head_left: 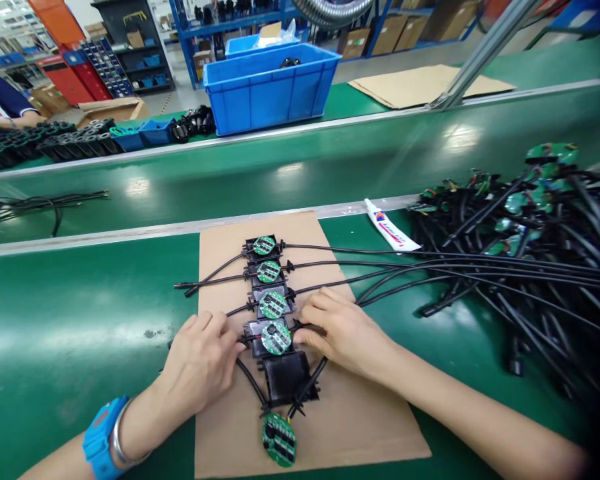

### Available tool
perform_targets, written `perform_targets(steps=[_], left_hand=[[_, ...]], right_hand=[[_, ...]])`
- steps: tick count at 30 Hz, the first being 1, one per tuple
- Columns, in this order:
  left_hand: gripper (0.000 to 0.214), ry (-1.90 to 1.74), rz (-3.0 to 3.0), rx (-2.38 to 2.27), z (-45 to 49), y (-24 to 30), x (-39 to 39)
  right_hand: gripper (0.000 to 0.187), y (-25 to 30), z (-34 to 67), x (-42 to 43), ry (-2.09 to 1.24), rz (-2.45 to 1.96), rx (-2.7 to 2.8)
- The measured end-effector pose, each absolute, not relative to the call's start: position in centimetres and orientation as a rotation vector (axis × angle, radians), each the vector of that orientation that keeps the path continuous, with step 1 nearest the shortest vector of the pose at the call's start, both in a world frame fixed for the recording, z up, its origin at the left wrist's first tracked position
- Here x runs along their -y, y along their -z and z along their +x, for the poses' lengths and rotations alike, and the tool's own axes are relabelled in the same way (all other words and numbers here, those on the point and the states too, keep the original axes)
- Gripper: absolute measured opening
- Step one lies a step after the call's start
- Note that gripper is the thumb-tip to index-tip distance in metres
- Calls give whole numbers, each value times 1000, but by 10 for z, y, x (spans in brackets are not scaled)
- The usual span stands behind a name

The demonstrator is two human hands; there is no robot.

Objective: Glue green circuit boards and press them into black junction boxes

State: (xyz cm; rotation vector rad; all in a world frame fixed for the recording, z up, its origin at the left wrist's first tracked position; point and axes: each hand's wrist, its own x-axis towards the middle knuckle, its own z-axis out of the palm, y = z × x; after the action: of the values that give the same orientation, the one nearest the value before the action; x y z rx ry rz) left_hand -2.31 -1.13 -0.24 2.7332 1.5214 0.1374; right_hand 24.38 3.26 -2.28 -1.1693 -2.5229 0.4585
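Note:
Several round green circuit boards sit in a column of black plastic housings on a cardboard sheet (380, 427). My left hand (203, 360) is closed, its fingertips at the black cable on the left of the lowest seated circuit board (276, 337). On that board's right side, my right hand (343, 330) pinches the other black cable where it meets the housing. Nearer to me, a black housing (287, 377) holds no board. Below it a loose circuit board (279, 440) lies on the cardboard, with its two cables running up beneath my hands.
A tangled heap of cables with boards (520, 233) covers the right of the green bench. A white glue tube (391, 227) lies beside it. Beyond the ledge stand a blue bin (275, 90) and black rings (80, 140). A co-worker's arm (10, 110) shows far left.

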Motion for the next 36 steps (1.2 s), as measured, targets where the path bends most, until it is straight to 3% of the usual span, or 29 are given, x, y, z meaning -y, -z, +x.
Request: perform_targets(steps=[4,8,15,26,36], left_hand=[[22,-368,2665,-1261,-26,-5,21],[21,-291,2647,-907,-31,-1,33],[12,-272,2661,-895,-33,11,39],[13,-436,2742,-1091,-35,26,55],[10,-186,2560,-1393,-39,8,49]], right_hand=[[17,10,252,-22,-454,-1007,2552],[12,3,263,-7,-622,-811,2642],[11,-10,275,10,-492,-654,2405],[23,20,294,20,-298,-1086,2642],[9,3,284,20,-654,-1194,2623]])
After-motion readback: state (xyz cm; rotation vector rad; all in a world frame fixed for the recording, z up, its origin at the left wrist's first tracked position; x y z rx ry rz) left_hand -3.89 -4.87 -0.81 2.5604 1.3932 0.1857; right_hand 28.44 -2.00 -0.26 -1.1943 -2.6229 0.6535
